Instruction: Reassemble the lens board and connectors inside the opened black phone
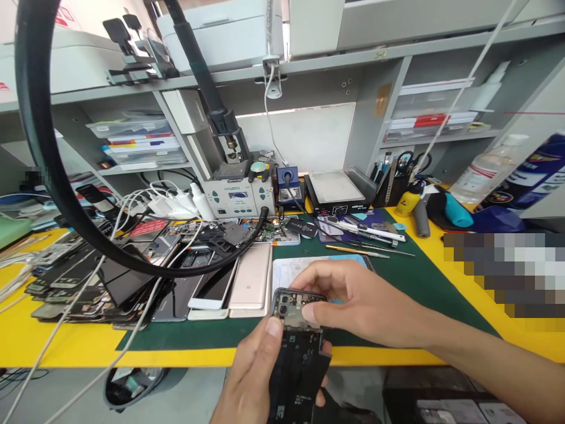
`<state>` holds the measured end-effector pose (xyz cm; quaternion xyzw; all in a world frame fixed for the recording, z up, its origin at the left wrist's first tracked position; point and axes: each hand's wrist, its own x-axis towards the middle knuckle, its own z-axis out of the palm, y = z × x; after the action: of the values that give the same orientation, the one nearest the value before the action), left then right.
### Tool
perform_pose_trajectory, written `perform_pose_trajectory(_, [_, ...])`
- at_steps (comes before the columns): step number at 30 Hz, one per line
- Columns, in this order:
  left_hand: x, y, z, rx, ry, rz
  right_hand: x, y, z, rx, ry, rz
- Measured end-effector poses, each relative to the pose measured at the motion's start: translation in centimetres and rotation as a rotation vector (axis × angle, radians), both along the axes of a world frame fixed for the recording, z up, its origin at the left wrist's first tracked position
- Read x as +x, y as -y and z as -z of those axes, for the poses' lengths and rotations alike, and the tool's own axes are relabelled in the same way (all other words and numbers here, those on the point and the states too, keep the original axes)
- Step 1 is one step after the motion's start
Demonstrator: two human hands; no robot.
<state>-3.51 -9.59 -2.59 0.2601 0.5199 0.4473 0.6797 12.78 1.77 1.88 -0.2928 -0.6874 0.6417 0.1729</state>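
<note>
Black casing with bare circuitry marks the opened smartphone (296, 359), held up in front of the bench's near edge, its lower end cut off by the bottom of the view. The long axis runs almost straight away from the person, with the camera module (283, 305) at the far end, left of centre, and the inner side turned up. The left hand (252, 377) wraps the body from the left: its thumb presses beside the cameras, while its fingers curl underneath, tips showing past the right edge. The right hand (342, 297) pinches the far right corner, thumb flat on the exposed upper section and bent fingers behind the top edge. The step in hand seems to be thumb work on that upper section; whether a part is being pressed or lifted cannot be told. The next move likely calls for a steady left grip and light, even pressure, since small components lie bare. Beyond the phone come the yellow bench top (185, 357) and green mat (207, 340), then a gold smartphone (251, 277) lying next to a white-framed phone (214, 288). Slim hand tools (357, 251) lie farther right. At the back stand a hot-air rework station (236, 203), a soldering-iron stand (289, 191) and a flat heating plate (339, 187), below grey shelving.
</note>
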Motion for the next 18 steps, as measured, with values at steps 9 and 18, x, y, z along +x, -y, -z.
perform_pose_trajectory(9, [0.10, 0.28, -0.05, -0.020, -0.052, 0.012, -0.01, 0.06, 0.05, -0.011, 0.007, -0.040])
perform_pose_trajectory(18, [0.12, 0.25, -0.21, -0.039, -0.039, 0.020, 0.03, 0.11, -0.09, -0.060, 0.017, -0.043])
